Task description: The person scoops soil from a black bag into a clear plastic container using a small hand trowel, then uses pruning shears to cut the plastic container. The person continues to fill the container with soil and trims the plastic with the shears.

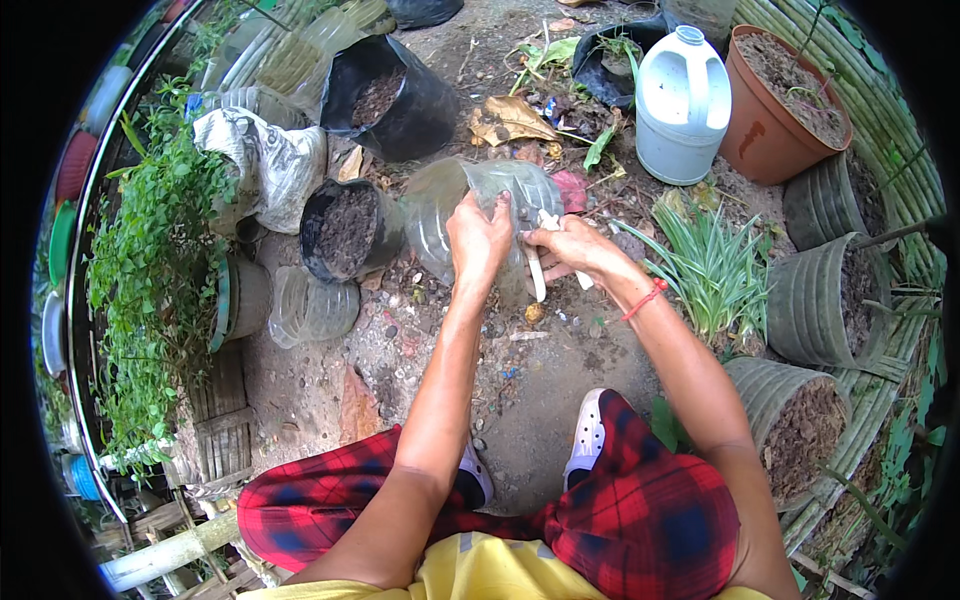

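Note:
My left hand [480,238] grips the cut edge of a large clear plastic container [429,214], which lies tilted above the soil in front of me. In my right hand [581,244], close beside it, is a white-handled hand tool [536,279] that looks like shears. Its two handles point down towards me. The tool's working end is against the container wall and partly hidden by my fingers, so I cannot tell whether the blades are closed. A red cord bracelet [643,300] circles my right wrist.
Left stand a black pot of soil [345,231], a clear cut bottle [313,306], a white sack [281,176] and a leafy plant [150,292]. Beyond is a black grow bag [420,105]. Rightward are a pale jug [679,120], a terracotta-coloured pot [772,127] and a spider plant [709,270].

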Available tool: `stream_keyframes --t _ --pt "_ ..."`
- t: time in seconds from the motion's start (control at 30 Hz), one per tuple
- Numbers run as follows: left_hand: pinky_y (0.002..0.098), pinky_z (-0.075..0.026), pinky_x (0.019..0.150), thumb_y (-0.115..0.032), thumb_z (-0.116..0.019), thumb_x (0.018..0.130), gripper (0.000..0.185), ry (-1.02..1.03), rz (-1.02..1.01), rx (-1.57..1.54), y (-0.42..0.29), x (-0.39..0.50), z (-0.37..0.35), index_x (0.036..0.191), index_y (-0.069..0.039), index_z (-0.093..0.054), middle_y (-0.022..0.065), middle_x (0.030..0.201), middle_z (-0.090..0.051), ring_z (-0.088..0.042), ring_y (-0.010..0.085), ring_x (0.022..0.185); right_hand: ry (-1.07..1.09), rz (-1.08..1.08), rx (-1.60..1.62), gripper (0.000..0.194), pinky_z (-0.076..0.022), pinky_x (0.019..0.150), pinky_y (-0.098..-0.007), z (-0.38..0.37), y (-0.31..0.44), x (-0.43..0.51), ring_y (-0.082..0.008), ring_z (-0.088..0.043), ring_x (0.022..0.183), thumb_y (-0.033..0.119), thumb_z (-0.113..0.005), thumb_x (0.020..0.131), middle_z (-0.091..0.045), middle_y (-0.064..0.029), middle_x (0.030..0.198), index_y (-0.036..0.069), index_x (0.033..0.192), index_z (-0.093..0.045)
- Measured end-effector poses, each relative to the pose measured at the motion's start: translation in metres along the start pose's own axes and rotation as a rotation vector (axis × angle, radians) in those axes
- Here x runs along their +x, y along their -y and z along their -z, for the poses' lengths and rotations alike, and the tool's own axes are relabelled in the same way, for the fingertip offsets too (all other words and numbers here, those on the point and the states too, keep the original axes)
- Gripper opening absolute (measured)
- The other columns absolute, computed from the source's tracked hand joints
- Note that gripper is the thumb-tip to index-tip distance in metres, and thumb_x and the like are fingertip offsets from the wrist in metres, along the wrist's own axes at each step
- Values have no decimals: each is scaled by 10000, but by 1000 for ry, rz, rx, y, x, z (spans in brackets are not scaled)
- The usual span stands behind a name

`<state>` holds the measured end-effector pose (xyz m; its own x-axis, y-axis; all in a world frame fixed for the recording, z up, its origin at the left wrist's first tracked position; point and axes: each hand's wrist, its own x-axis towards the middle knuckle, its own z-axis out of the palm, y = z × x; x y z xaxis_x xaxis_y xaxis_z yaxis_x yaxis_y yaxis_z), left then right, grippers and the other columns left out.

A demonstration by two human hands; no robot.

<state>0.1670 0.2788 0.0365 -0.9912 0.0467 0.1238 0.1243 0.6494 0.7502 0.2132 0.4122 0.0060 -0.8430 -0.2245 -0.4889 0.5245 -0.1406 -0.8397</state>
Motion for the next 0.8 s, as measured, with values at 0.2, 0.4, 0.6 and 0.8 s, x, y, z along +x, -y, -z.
stream_keyframes --t 0.2,0.4,0.6,0.8 --pt "387 -468 755 -172 -595 821 279 32 111 -57 -8 -10 10 1015 30 -595 218 872 -651 -639 335 847 -30 55 -8 330 -546 633 -363 -1 0 -5 -259 -646 711 263 -536 842 -643 -157 824 -56 902 -596" --pt "359 -466 709 -169 -606 822 274 -1 106 -121 1 -9 6 1027 13 -594 173 828 -656 -626 256 771 -160 2 -491 412 -503 639 -379 0 14 -8 -255 -637 662 340 -568 796 -629 -169 675 -67 752 -616" --pt "316 -462 646 -189 -622 819 256 -19 78 -161 15 -8 -3 1001 -8 -617 107 789 -667 -596 156 674 -234 138 -584 408 -488 673 -401 -2 10 -10 -302 -637 669 358 -552 797 -633 -179 680 -39 757 -636" --pt "369 -475 749 -198 -635 782 288 7 91 -10 -3 -5 2 998 -8 -620 177 891 -663 -645 303 844 -182 89 -741 388 -497 658 -401 0 26 -13 -291 -645 677 321 -544 811 -629 -193 684 -57 800 -633"
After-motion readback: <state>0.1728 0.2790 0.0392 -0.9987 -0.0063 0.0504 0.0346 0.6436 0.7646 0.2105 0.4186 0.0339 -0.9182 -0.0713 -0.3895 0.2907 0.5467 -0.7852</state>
